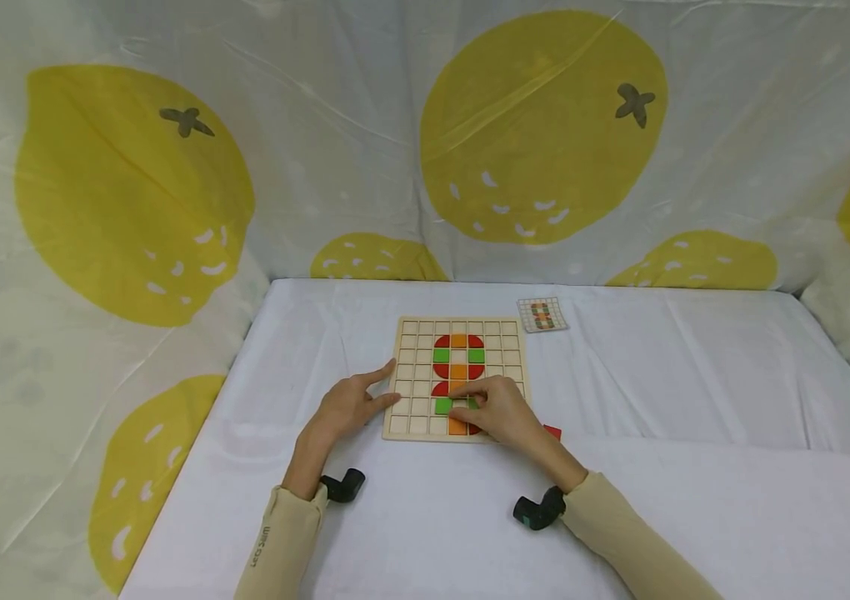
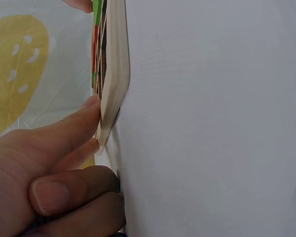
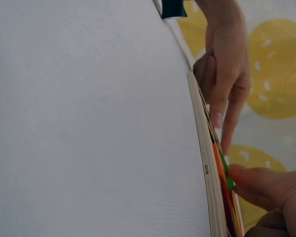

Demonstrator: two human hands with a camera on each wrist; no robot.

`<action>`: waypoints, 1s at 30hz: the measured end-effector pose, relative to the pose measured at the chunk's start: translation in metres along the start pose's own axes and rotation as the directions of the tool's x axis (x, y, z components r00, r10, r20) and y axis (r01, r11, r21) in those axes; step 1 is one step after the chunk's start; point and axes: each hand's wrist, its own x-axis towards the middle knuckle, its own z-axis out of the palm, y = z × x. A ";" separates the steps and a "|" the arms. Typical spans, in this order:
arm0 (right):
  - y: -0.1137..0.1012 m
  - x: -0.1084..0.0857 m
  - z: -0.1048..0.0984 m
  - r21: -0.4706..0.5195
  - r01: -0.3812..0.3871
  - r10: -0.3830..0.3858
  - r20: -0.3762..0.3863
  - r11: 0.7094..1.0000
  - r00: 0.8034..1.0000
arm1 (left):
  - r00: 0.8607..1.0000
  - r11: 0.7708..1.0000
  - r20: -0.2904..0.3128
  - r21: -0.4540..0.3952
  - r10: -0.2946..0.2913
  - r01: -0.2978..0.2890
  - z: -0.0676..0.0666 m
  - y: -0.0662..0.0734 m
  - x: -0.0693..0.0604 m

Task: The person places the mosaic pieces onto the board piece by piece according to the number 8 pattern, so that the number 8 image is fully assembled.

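A pale wooden grid board (image 1: 415, 333) lies flat with red rounded tiles (image 1: 442, 371), orange square tiles (image 1: 458, 341) and green square tiles set in a column of cells. My right hand (image 1: 503, 412) reaches over the lower part, its thumb and forefinger pinching a green square tile (image 1: 443, 406) at its right side. In the right wrist view, a fingertip meets this green tile (image 3: 227, 170). My left hand (image 1: 346, 406) touches the board's left edge with spread thumb and forefinger; its other fingers look bent in the left wrist view. Tiles under my right hand are partly hidden.
A small pattern card (image 1: 542, 315) with a similar coloured design lies beyond the board's upper right corner. By the lower right corner, a red piece (image 1: 552, 432) shows partly behind my right wrist. A white cloth (image 1: 657, 375) covers the table, and a lemon-print curtain (image 1: 365, 150) hangs behind.
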 end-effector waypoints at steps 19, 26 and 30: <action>-0.005 0.003 0.006 -0.071 -0.001 0.000 -0.018 0.998 1.000 | 1.000 1.000 0.000 -0.012 0.007 -0.007 0.000 0.000 0.000; -0.003 -0.001 -0.002 -0.059 -0.024 0.022 -0.024 0.998 0.999 | 1.000 1.000 -0.001 -0.012 0.005 -0.005 -0.001 0.001 -0.001; 0.005 -0.010 -0.019 -0.013 -0.063 0.063 -0.018 0.998 0.998 | 1.000 1.000 0.000 -0.011 0.004 -0.004 0.000 0.001 -0.001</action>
